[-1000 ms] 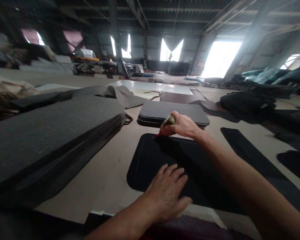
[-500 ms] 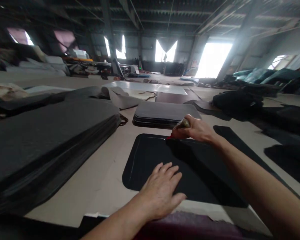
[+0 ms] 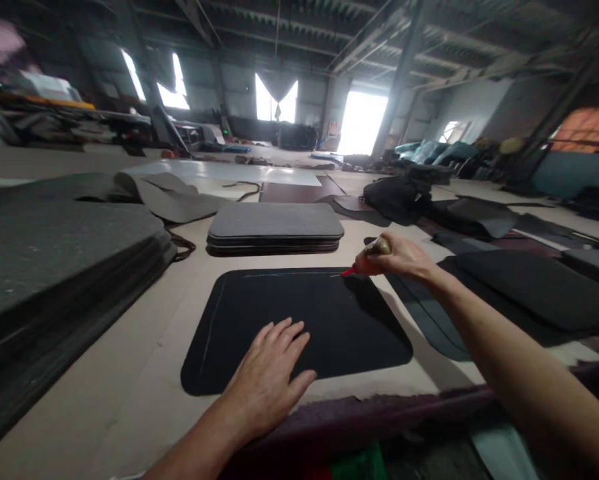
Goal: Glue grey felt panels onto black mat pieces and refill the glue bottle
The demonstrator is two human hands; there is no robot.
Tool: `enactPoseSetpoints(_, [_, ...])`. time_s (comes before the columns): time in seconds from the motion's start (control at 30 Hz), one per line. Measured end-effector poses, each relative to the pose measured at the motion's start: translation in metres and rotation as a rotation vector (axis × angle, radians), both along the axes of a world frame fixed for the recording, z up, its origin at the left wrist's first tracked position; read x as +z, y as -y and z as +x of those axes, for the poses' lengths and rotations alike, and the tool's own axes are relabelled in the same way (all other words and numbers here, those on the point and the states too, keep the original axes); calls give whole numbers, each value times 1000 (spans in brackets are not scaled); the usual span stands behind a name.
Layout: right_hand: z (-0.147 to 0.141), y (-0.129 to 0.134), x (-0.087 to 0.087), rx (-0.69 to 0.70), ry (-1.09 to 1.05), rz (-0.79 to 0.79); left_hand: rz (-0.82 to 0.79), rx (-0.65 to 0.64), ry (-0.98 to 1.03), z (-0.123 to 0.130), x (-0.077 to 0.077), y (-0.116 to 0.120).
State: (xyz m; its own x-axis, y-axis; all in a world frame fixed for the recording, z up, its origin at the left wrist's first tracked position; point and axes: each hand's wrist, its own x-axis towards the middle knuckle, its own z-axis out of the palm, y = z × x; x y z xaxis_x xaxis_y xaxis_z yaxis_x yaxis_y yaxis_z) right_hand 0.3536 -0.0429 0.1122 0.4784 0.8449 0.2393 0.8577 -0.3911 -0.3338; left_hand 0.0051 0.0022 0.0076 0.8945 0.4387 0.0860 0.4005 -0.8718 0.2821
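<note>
A black sheet [image 3: 309, 327] with rounded corners lies flat on the table before me. My left hand [image 3: 269, 377] rests on its near edge, palm down with fingers spread. In my right hand [image 3: 392, 257] is a squeeze bottle [image 3: 379, 247], mostly covered by my fingers. Its red nozzle [image 3: 348, 271] points left and down at the sheet's far edge, near the far right corner. Thin pale lines run along the sheet's left side and its far edge, up to the nozzle.
Behind the sheet stands a neat stack of grey pads [image 3: 276, 223]. A tall pile of dark sheets [image 3: 69, 267] fills the left. More dark pieces [image 3: 539, 290] lie to the right, and a black bundle [image 3: 396, 197] sits further back. The table's near edge runs below my hands.
My right hand has moved the bottle rightward along the sheet's far edge, and the pale line there has lengthened. My view has turned right; my left hand stays on the sheet.
</note>
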Motion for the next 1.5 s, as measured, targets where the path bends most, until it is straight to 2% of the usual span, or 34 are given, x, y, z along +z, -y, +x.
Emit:
enactPoseSetpoints(0.2, [32,22,-3,-116,72,-59,14,4,-12,2,0,-1])
enactPoseSetpoints(0.33, [42,30,-10,-108,35,-29,35,3,2,2,-1,-2])
enactPoseSetpoints(0.57, [30,51,3,-80,31,-68,58,-4,7,1,-5,-3])
enactPoseSetpoints(0.77, [25,95,3,-47,-38,-78,97,-16,49,0,-10,-4])
enactPoseSetpoints(0.9, [7,125,2,-31,-138,-97,127,-27,85,1,-13,-5])
enactPoseSetpoints(1.0, [-4,137,2,-31,-118,-104,140,-29,103,1,-15,-6])
enactPoseSetpoints(1.13, [-4,128,-2,-98,-20,-79,142,-35,83,1,-17,-7])
enactPoseSetpoints(1.4, [8,58,-14,-186,121,-41,137,-24,47,1,-14,-6])
enactPoseSetpoints(1.5, [12,47,-16,-187,132,-39,140,-24,45,1,-13,-6])
